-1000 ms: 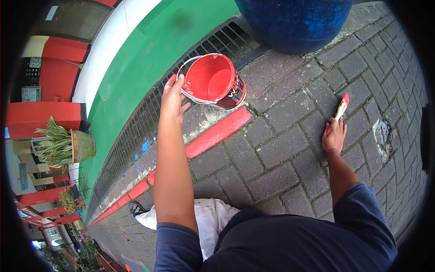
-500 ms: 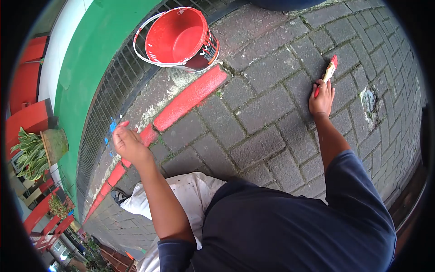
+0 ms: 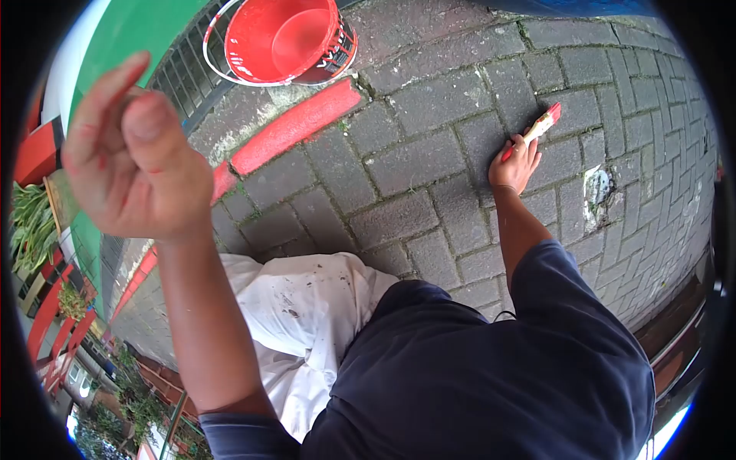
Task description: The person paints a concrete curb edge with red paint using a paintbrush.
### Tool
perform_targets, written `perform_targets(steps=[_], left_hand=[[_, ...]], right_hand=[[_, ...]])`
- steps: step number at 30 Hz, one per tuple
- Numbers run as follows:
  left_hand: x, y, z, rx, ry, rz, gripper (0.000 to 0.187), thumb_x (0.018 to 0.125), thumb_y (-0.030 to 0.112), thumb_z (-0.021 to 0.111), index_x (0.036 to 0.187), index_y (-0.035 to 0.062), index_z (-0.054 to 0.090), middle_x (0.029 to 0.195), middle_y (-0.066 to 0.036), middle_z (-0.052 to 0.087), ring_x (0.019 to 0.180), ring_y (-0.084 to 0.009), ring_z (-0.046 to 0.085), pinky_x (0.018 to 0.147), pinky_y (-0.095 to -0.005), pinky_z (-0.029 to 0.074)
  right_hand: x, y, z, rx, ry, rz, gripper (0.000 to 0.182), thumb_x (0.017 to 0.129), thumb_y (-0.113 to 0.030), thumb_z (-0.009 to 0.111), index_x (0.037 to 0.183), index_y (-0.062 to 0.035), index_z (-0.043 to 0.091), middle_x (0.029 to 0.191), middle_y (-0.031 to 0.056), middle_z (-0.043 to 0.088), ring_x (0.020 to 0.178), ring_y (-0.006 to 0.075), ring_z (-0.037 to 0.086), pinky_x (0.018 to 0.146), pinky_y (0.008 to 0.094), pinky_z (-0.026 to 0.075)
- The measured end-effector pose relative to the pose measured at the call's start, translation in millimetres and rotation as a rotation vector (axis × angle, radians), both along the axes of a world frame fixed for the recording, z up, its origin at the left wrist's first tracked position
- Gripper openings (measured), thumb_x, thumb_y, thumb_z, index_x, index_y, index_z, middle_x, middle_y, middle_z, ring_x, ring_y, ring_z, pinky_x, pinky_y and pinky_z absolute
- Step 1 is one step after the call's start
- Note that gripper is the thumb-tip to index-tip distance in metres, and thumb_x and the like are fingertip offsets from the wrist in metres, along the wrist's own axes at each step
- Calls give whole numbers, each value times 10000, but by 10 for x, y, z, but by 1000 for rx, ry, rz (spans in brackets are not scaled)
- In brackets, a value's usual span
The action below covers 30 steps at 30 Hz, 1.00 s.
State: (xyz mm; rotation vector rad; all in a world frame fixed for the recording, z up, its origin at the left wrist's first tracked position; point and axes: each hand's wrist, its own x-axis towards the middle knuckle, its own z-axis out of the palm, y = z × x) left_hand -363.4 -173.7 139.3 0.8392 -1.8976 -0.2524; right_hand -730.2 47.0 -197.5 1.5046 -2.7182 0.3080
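Note:
My left hand [image 3: 138, 165] is raised close to the camera, palm side showing, with red paint marks on it. Its fingers are loosely bent and apart, and nothing shows in them. Down on the grey pavers, my right hand [image 3: 515, 167] grips a paintbrush [image 3: 539, 129] with red-coated bristles and a pale ferrule, pointing away from me. A bucket of red paint [image 3: 326, 67] with a white wire handle stands at the top left. Below the bucket runs a kerb strip [image 3: 295, 126] painted red.
Dark metal grating [image 3: 182, 83] runs beside the kerb along a green wall [image 3: 146, 38]. A potted plant [image 3: 34, 230] is at the far left. A pale patch with a round cover [image 3: 596, 186] lies right of my right hand. Something blue [image 3: 590, 6] is at the top edge.
My left hand has risen from beside the red kerb towards the camera. The view has shifted, so bucket and brush appear further left. My right hand still holds the brush on the pavers.

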Motion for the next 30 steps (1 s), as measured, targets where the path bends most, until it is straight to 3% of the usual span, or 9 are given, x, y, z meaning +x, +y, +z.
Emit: perform_targets(steps=[4, 8, 15, 16, 18, 20, 22, 27, 30], left_hand=[[322, -264, 373, -69, -224, -40, 333, 997, 174, 599, 1162, -114, 582, 743, -116, 615, 606, -123, 523, 560, -237, 422], [582, 91, 684, -225, -283, 101, 359, 981, 222, 634, 1118, -108, 604, 774, -139, 636, 601, -118, 526, 563, -229, 432], [786, 2499, 1113, -515, -285, 700, 417, 952, 306, 694, 1040, -98, 642, 828, -179, 671, 592, -110, 530, 570, -215, 451], [799, 3087, 1019, -328, -397, 709, 445, 928, 361, 715, 991, -74, 644, 828, -155, 665, 585, -101, 504, 536, -209, 406], [720, 4237, 1013, 23, -582, 1048, 474, 927, 452, 691, 951, -21, 667, 836, -101, 670, 566, -99, 448, 527, -235, 371], [639, 5080, 1123, -140, -509, 1288, 495, 982, 462, 605, 1000, -30, 660, 812, -73, 642, 616, -110, 444, 558, -245, 343], [604, 5896, 1332, -249, -157, 1537, 473, 1061, 388, 460, 1041, -48, 642, 707, -20, 497, 614, -116, 409, 603, -246, 373], [-2, 6366, 1457, -700, -3, 1874, 629, 1061, 516, 378, 1016, -58, 631, 581, 44, 290, 584, -133, 372, 641, -315, 433], [-87, 6476, 1143, -807, 77, 1824, 650, 1033, 572, 407, 975, -43, 610, 561, 33, 279, 582, -144, 383, 675, -353, 458]], right_hand=[[2, -41, 85, 20, 2, 11, 273, 955, -213, 552, 1213, -123, 572, 1295, 151, 610, 1432, 363, 356, 1197, 551, 184], [5, -16, 69, 26, -14, 42, 311, 938, -203, 571, 1238, -125, 547, 1257, 141, 626, 1437, 382, 342, 1190, 575, 171], [-96, 89, 253, 168, -103, 68, 378, 948, -206, 546, 1320, -155, 504, 1370, 110, 569, 1489, 362, 246, 1188, 620, 132], [-4, -50, 249, 178, -137, 54, 371, 955, -205, 540, 1321, -155, 505, 1388, 106, 561, 1490, 355, 247, 1188, 619, 138], [3, -63, 320, 224, -173, 61, 395, 964, -215, 518, 1355, -166, 485, 1387, 108, 563, 1492, 358, 241, 1181, 631, 144], [-41, -1, 182, 120, -132, 63, 427, 939, -207, 537, 1361, -185, 477, 1358, 106, 578, 1498, 350, 233, 1189, 615, 142], [-17, 18, 344, 209, -183, 57, 427, 940, -215, 537, 1361, -187, 481, 1368, 104, 572, 1498, 349, 232, 1190, 615, 141], [-50, 4, 306, 161, -188, 80, 453, 930, -205, 545, 1377, -203, 473, 1401, 84, 552, 1508, 352, 209, 1196, 621, 118], [-21, 21, 412, 220, -220, 83, 444, 946, -208, 527, 1384, -206, 456, 1434, 91, 527, 1512, 359, 189, 1200, 620, 98]])
